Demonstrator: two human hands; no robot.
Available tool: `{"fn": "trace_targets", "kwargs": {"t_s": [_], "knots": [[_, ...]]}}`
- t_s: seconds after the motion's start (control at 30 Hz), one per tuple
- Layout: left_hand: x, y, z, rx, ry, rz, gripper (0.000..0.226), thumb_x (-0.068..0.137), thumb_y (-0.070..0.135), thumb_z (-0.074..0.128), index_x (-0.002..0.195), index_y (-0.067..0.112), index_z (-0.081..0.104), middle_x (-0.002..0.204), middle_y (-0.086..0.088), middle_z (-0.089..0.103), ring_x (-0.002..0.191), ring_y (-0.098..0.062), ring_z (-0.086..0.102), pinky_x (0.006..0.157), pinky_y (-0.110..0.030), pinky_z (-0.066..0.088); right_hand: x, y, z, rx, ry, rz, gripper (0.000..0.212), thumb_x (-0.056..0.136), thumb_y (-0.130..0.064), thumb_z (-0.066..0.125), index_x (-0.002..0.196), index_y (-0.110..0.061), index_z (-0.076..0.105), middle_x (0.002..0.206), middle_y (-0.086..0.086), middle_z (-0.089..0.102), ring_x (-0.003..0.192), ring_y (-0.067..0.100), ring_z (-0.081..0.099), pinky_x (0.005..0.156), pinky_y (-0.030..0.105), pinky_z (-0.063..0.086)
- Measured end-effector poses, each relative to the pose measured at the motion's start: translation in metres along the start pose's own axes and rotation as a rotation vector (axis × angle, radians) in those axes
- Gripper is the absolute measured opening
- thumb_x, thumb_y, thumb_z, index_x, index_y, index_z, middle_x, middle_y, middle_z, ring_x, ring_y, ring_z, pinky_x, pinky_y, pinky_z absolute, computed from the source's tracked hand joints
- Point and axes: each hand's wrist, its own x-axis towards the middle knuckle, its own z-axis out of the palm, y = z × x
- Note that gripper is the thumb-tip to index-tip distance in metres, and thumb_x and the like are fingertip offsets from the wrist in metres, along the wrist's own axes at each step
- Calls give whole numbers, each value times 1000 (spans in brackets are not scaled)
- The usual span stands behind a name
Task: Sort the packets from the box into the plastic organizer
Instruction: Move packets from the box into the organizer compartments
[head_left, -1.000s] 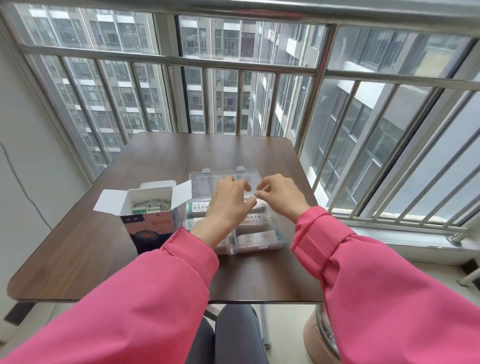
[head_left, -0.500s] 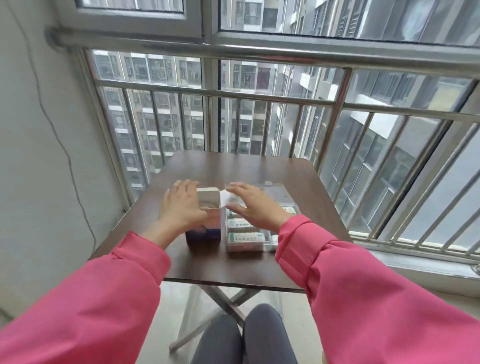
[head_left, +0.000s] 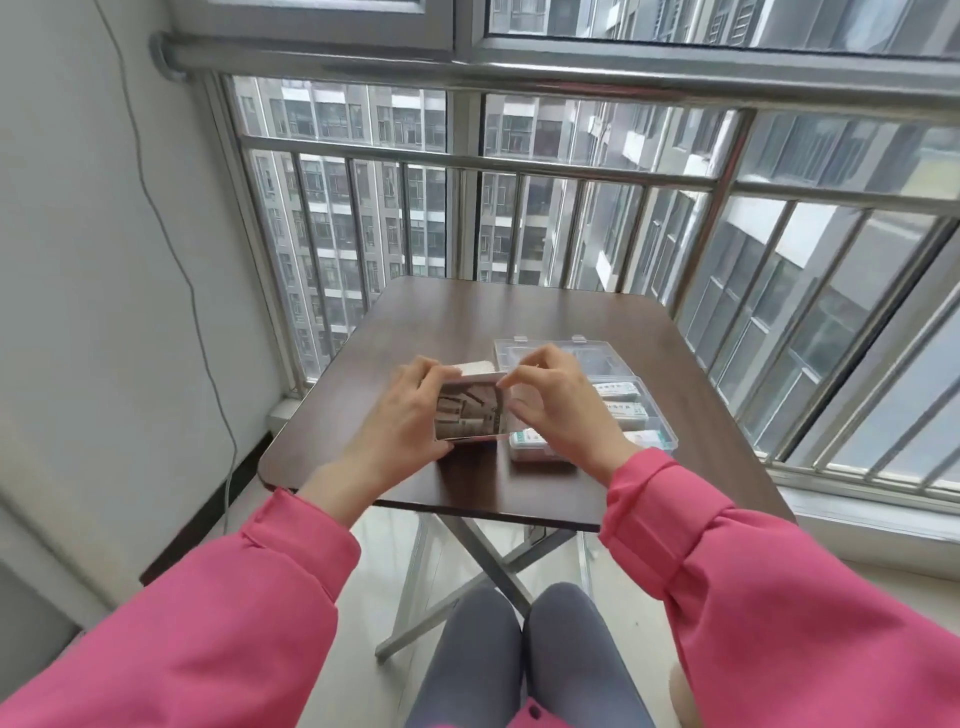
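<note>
Cardboard box tipped toward the camera, open mouth showing packets inside. Left hand grips its left side, right hand pinches its right edge. Clear plastic organizer sits on the table just right of the box, partly under the right hand, packets in its compartments.

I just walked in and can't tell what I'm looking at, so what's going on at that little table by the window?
A person in pink sleeves is sorting packets into a clear plastic organizer on a small folding table. Right now both hands hold the cardboard box tipped toward them, so its open top shows the packets inside: the left hand grips its left side, the right hand holds its right edge. The organizer lies open beside the box, on its right, with several packets already in its compartments.
</note>
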Motion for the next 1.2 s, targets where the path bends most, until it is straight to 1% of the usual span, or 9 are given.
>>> {"fn": "trace_targets", "kwargs": {"t_s": [0.13,0.33,0.4,0.57,0.73,0.87,1.0,1.1,1.2], "knots": [[-14,6,4,50,63,27,76,51,5,84,121,7,54,115,-11,53,100,-29,48,87,-22,30,-10,-5,6,-171,-23,7,27,76,-28,75,101,-18,70,134,11,42,124,30,36,101,43,37],[-19,10,6,39,60,10,75,54,6,83,122,10,53,119,-9,50,107,-26,47,89,-27,40,-9,-16,11,-343,-183,55,39,78,-41,70,105,-14,66,150,8,24,134,29,22,105,39,29],[-20,12,6,38,50,11,76,54,5,82,123,9,52,120,-9,50,108,-29,48,91,-30,41,-7,-17,14,-383,-194,66,39,79,-41,68,106,-13,66,149,7,26,133,27,24,104,37,28],[-21,14,6,41,43,-2,75,58,6,79,127,11,50,124,-7,47,111,-26,44,92,-24,35,-4,-20,20,-457,-201,68,36,84,-33,63,112,-10,65,145,4,32,131,25,29,100,36,30],[-20,12,4,20,43,-6,74,59,7,80,126,11,50,123,-7,47,112,-26,44,93,-26,37,-2,-15,34,-489,-167,64,24,87,-21,58,106,-10,67,141,6,37,127,27,33,97,37,31],[-20,11,6,9,57,-4,72,58,6,78,124,10,51,121,-7,48,110,-27,45,91,-26,37,-2,-13,40,-463,-103,58,19,81,-18,65,95,-7,71,135,10,44,124,31,38,97,41,33],[-17,11,6,6,70,-27,70,61,6,77,126,11,50,123,-6,47,111,-24,44,90,-26,39,-4,-17,36,-408,87,-43,16,54,-11,79,65,-8,68,111,16,61,102,37,55,74,45,50],[-12,10,5,28,66,-60,69,64,8,75,128,11,48,123,-5,47,112,-24,45,91,-30,42,-4,-17,24,-381,194,-143,12,62,-6,75,64,-10,64,107,15,61,103,35,53,73,40,52],[0,11,2,70,5,-95,71,69,17,73,134,12,42,130,-5,44,118,-25,44,99,-34,37,-1,-15,11,-349,237,-190,12,71,-4,74,68,-8,63,93,11,65,85,31,60,61,35,54]]}}
